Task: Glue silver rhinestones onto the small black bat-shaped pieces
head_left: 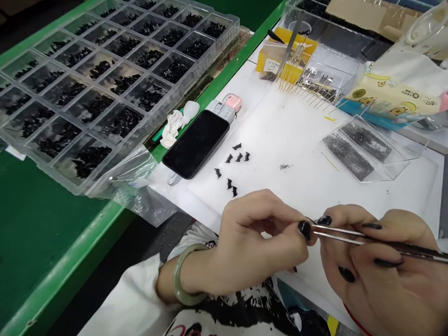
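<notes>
The right hand (388, 275) grips tweezers (406, 248), their tips at the left hand (266, 238), which pinches a tiny dark part (310, 219), mostly hidden. Black pieces (239, 157) lie near the phone (196, 143); writing on the small label (271, 66) and printed pack (395, 95) is too blurred to read

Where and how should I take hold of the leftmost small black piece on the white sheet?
Probably pinch the leftmost piece by its middle with the tweezers, coming from its left, the phone side. It's small with pointed ends, and the other loose pieces lie to its right, so that approach should be less likely to nudge them.
</notes>
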Available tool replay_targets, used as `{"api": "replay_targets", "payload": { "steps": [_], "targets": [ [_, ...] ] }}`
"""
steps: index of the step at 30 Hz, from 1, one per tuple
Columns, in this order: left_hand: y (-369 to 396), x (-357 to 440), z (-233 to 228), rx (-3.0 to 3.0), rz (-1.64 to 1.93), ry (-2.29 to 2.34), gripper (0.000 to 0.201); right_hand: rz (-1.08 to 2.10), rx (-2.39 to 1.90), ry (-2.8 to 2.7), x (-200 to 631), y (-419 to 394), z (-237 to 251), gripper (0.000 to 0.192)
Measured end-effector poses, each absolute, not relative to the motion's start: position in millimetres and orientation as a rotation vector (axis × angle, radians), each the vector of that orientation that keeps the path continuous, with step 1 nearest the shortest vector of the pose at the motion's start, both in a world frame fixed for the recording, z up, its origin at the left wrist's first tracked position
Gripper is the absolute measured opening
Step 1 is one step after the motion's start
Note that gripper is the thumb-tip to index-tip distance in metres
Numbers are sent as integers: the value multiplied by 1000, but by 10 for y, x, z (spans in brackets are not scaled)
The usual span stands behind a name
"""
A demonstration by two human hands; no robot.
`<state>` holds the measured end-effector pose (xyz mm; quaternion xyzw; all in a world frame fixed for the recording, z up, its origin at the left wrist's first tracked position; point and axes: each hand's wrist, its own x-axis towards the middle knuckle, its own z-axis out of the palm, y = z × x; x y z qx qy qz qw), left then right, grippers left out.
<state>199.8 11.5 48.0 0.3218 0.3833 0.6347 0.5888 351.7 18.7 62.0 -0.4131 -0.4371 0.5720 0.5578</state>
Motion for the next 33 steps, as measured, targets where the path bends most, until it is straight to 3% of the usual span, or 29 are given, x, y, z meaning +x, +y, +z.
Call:
{"api": "replay_targets", "payload": {
  "steps": [11, 33],
  "targets": [
    [135, 2038, 438, 886, 1600, 1038, 14, 1322, -920, -1121, 3548, 174, 520, 10],
    [129, 2068, 337, 1062, 1667, 1089, 11, 1244, -940, -1166, 3549, 178, 497, 11]
  ]
}}
